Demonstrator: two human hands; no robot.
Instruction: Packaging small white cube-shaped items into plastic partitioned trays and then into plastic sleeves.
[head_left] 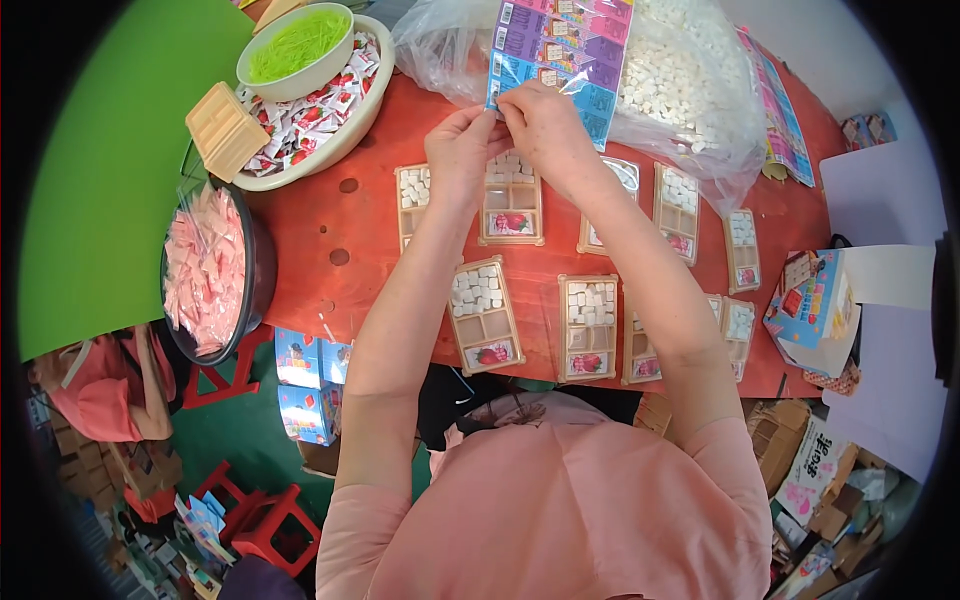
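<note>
A glossy printed sheet (561,50) with pink, purple and blue panels stands up at the far side of the table. My left hand (463,146) pinches its lower left corner. Close beside it, my right hand (543,122) has thumb and fingers closed on the same corner. Below the hands lie several beige compartment trays, such as this tray (484,328) holding small white pieces and a strawberry-printed packet. Another tray (512,208) sits right under my hands. My forearms partly cover some of the trays.
A clear bag (690,100) of white pieces lies at the far right. At far left, a cream basin (362,115) of sachets bears a bowl (300,83) of green strips and a beige tray (226,130). A black tub (258,262) holds pink packets. Another person (100,385) is at lower left.
</note>
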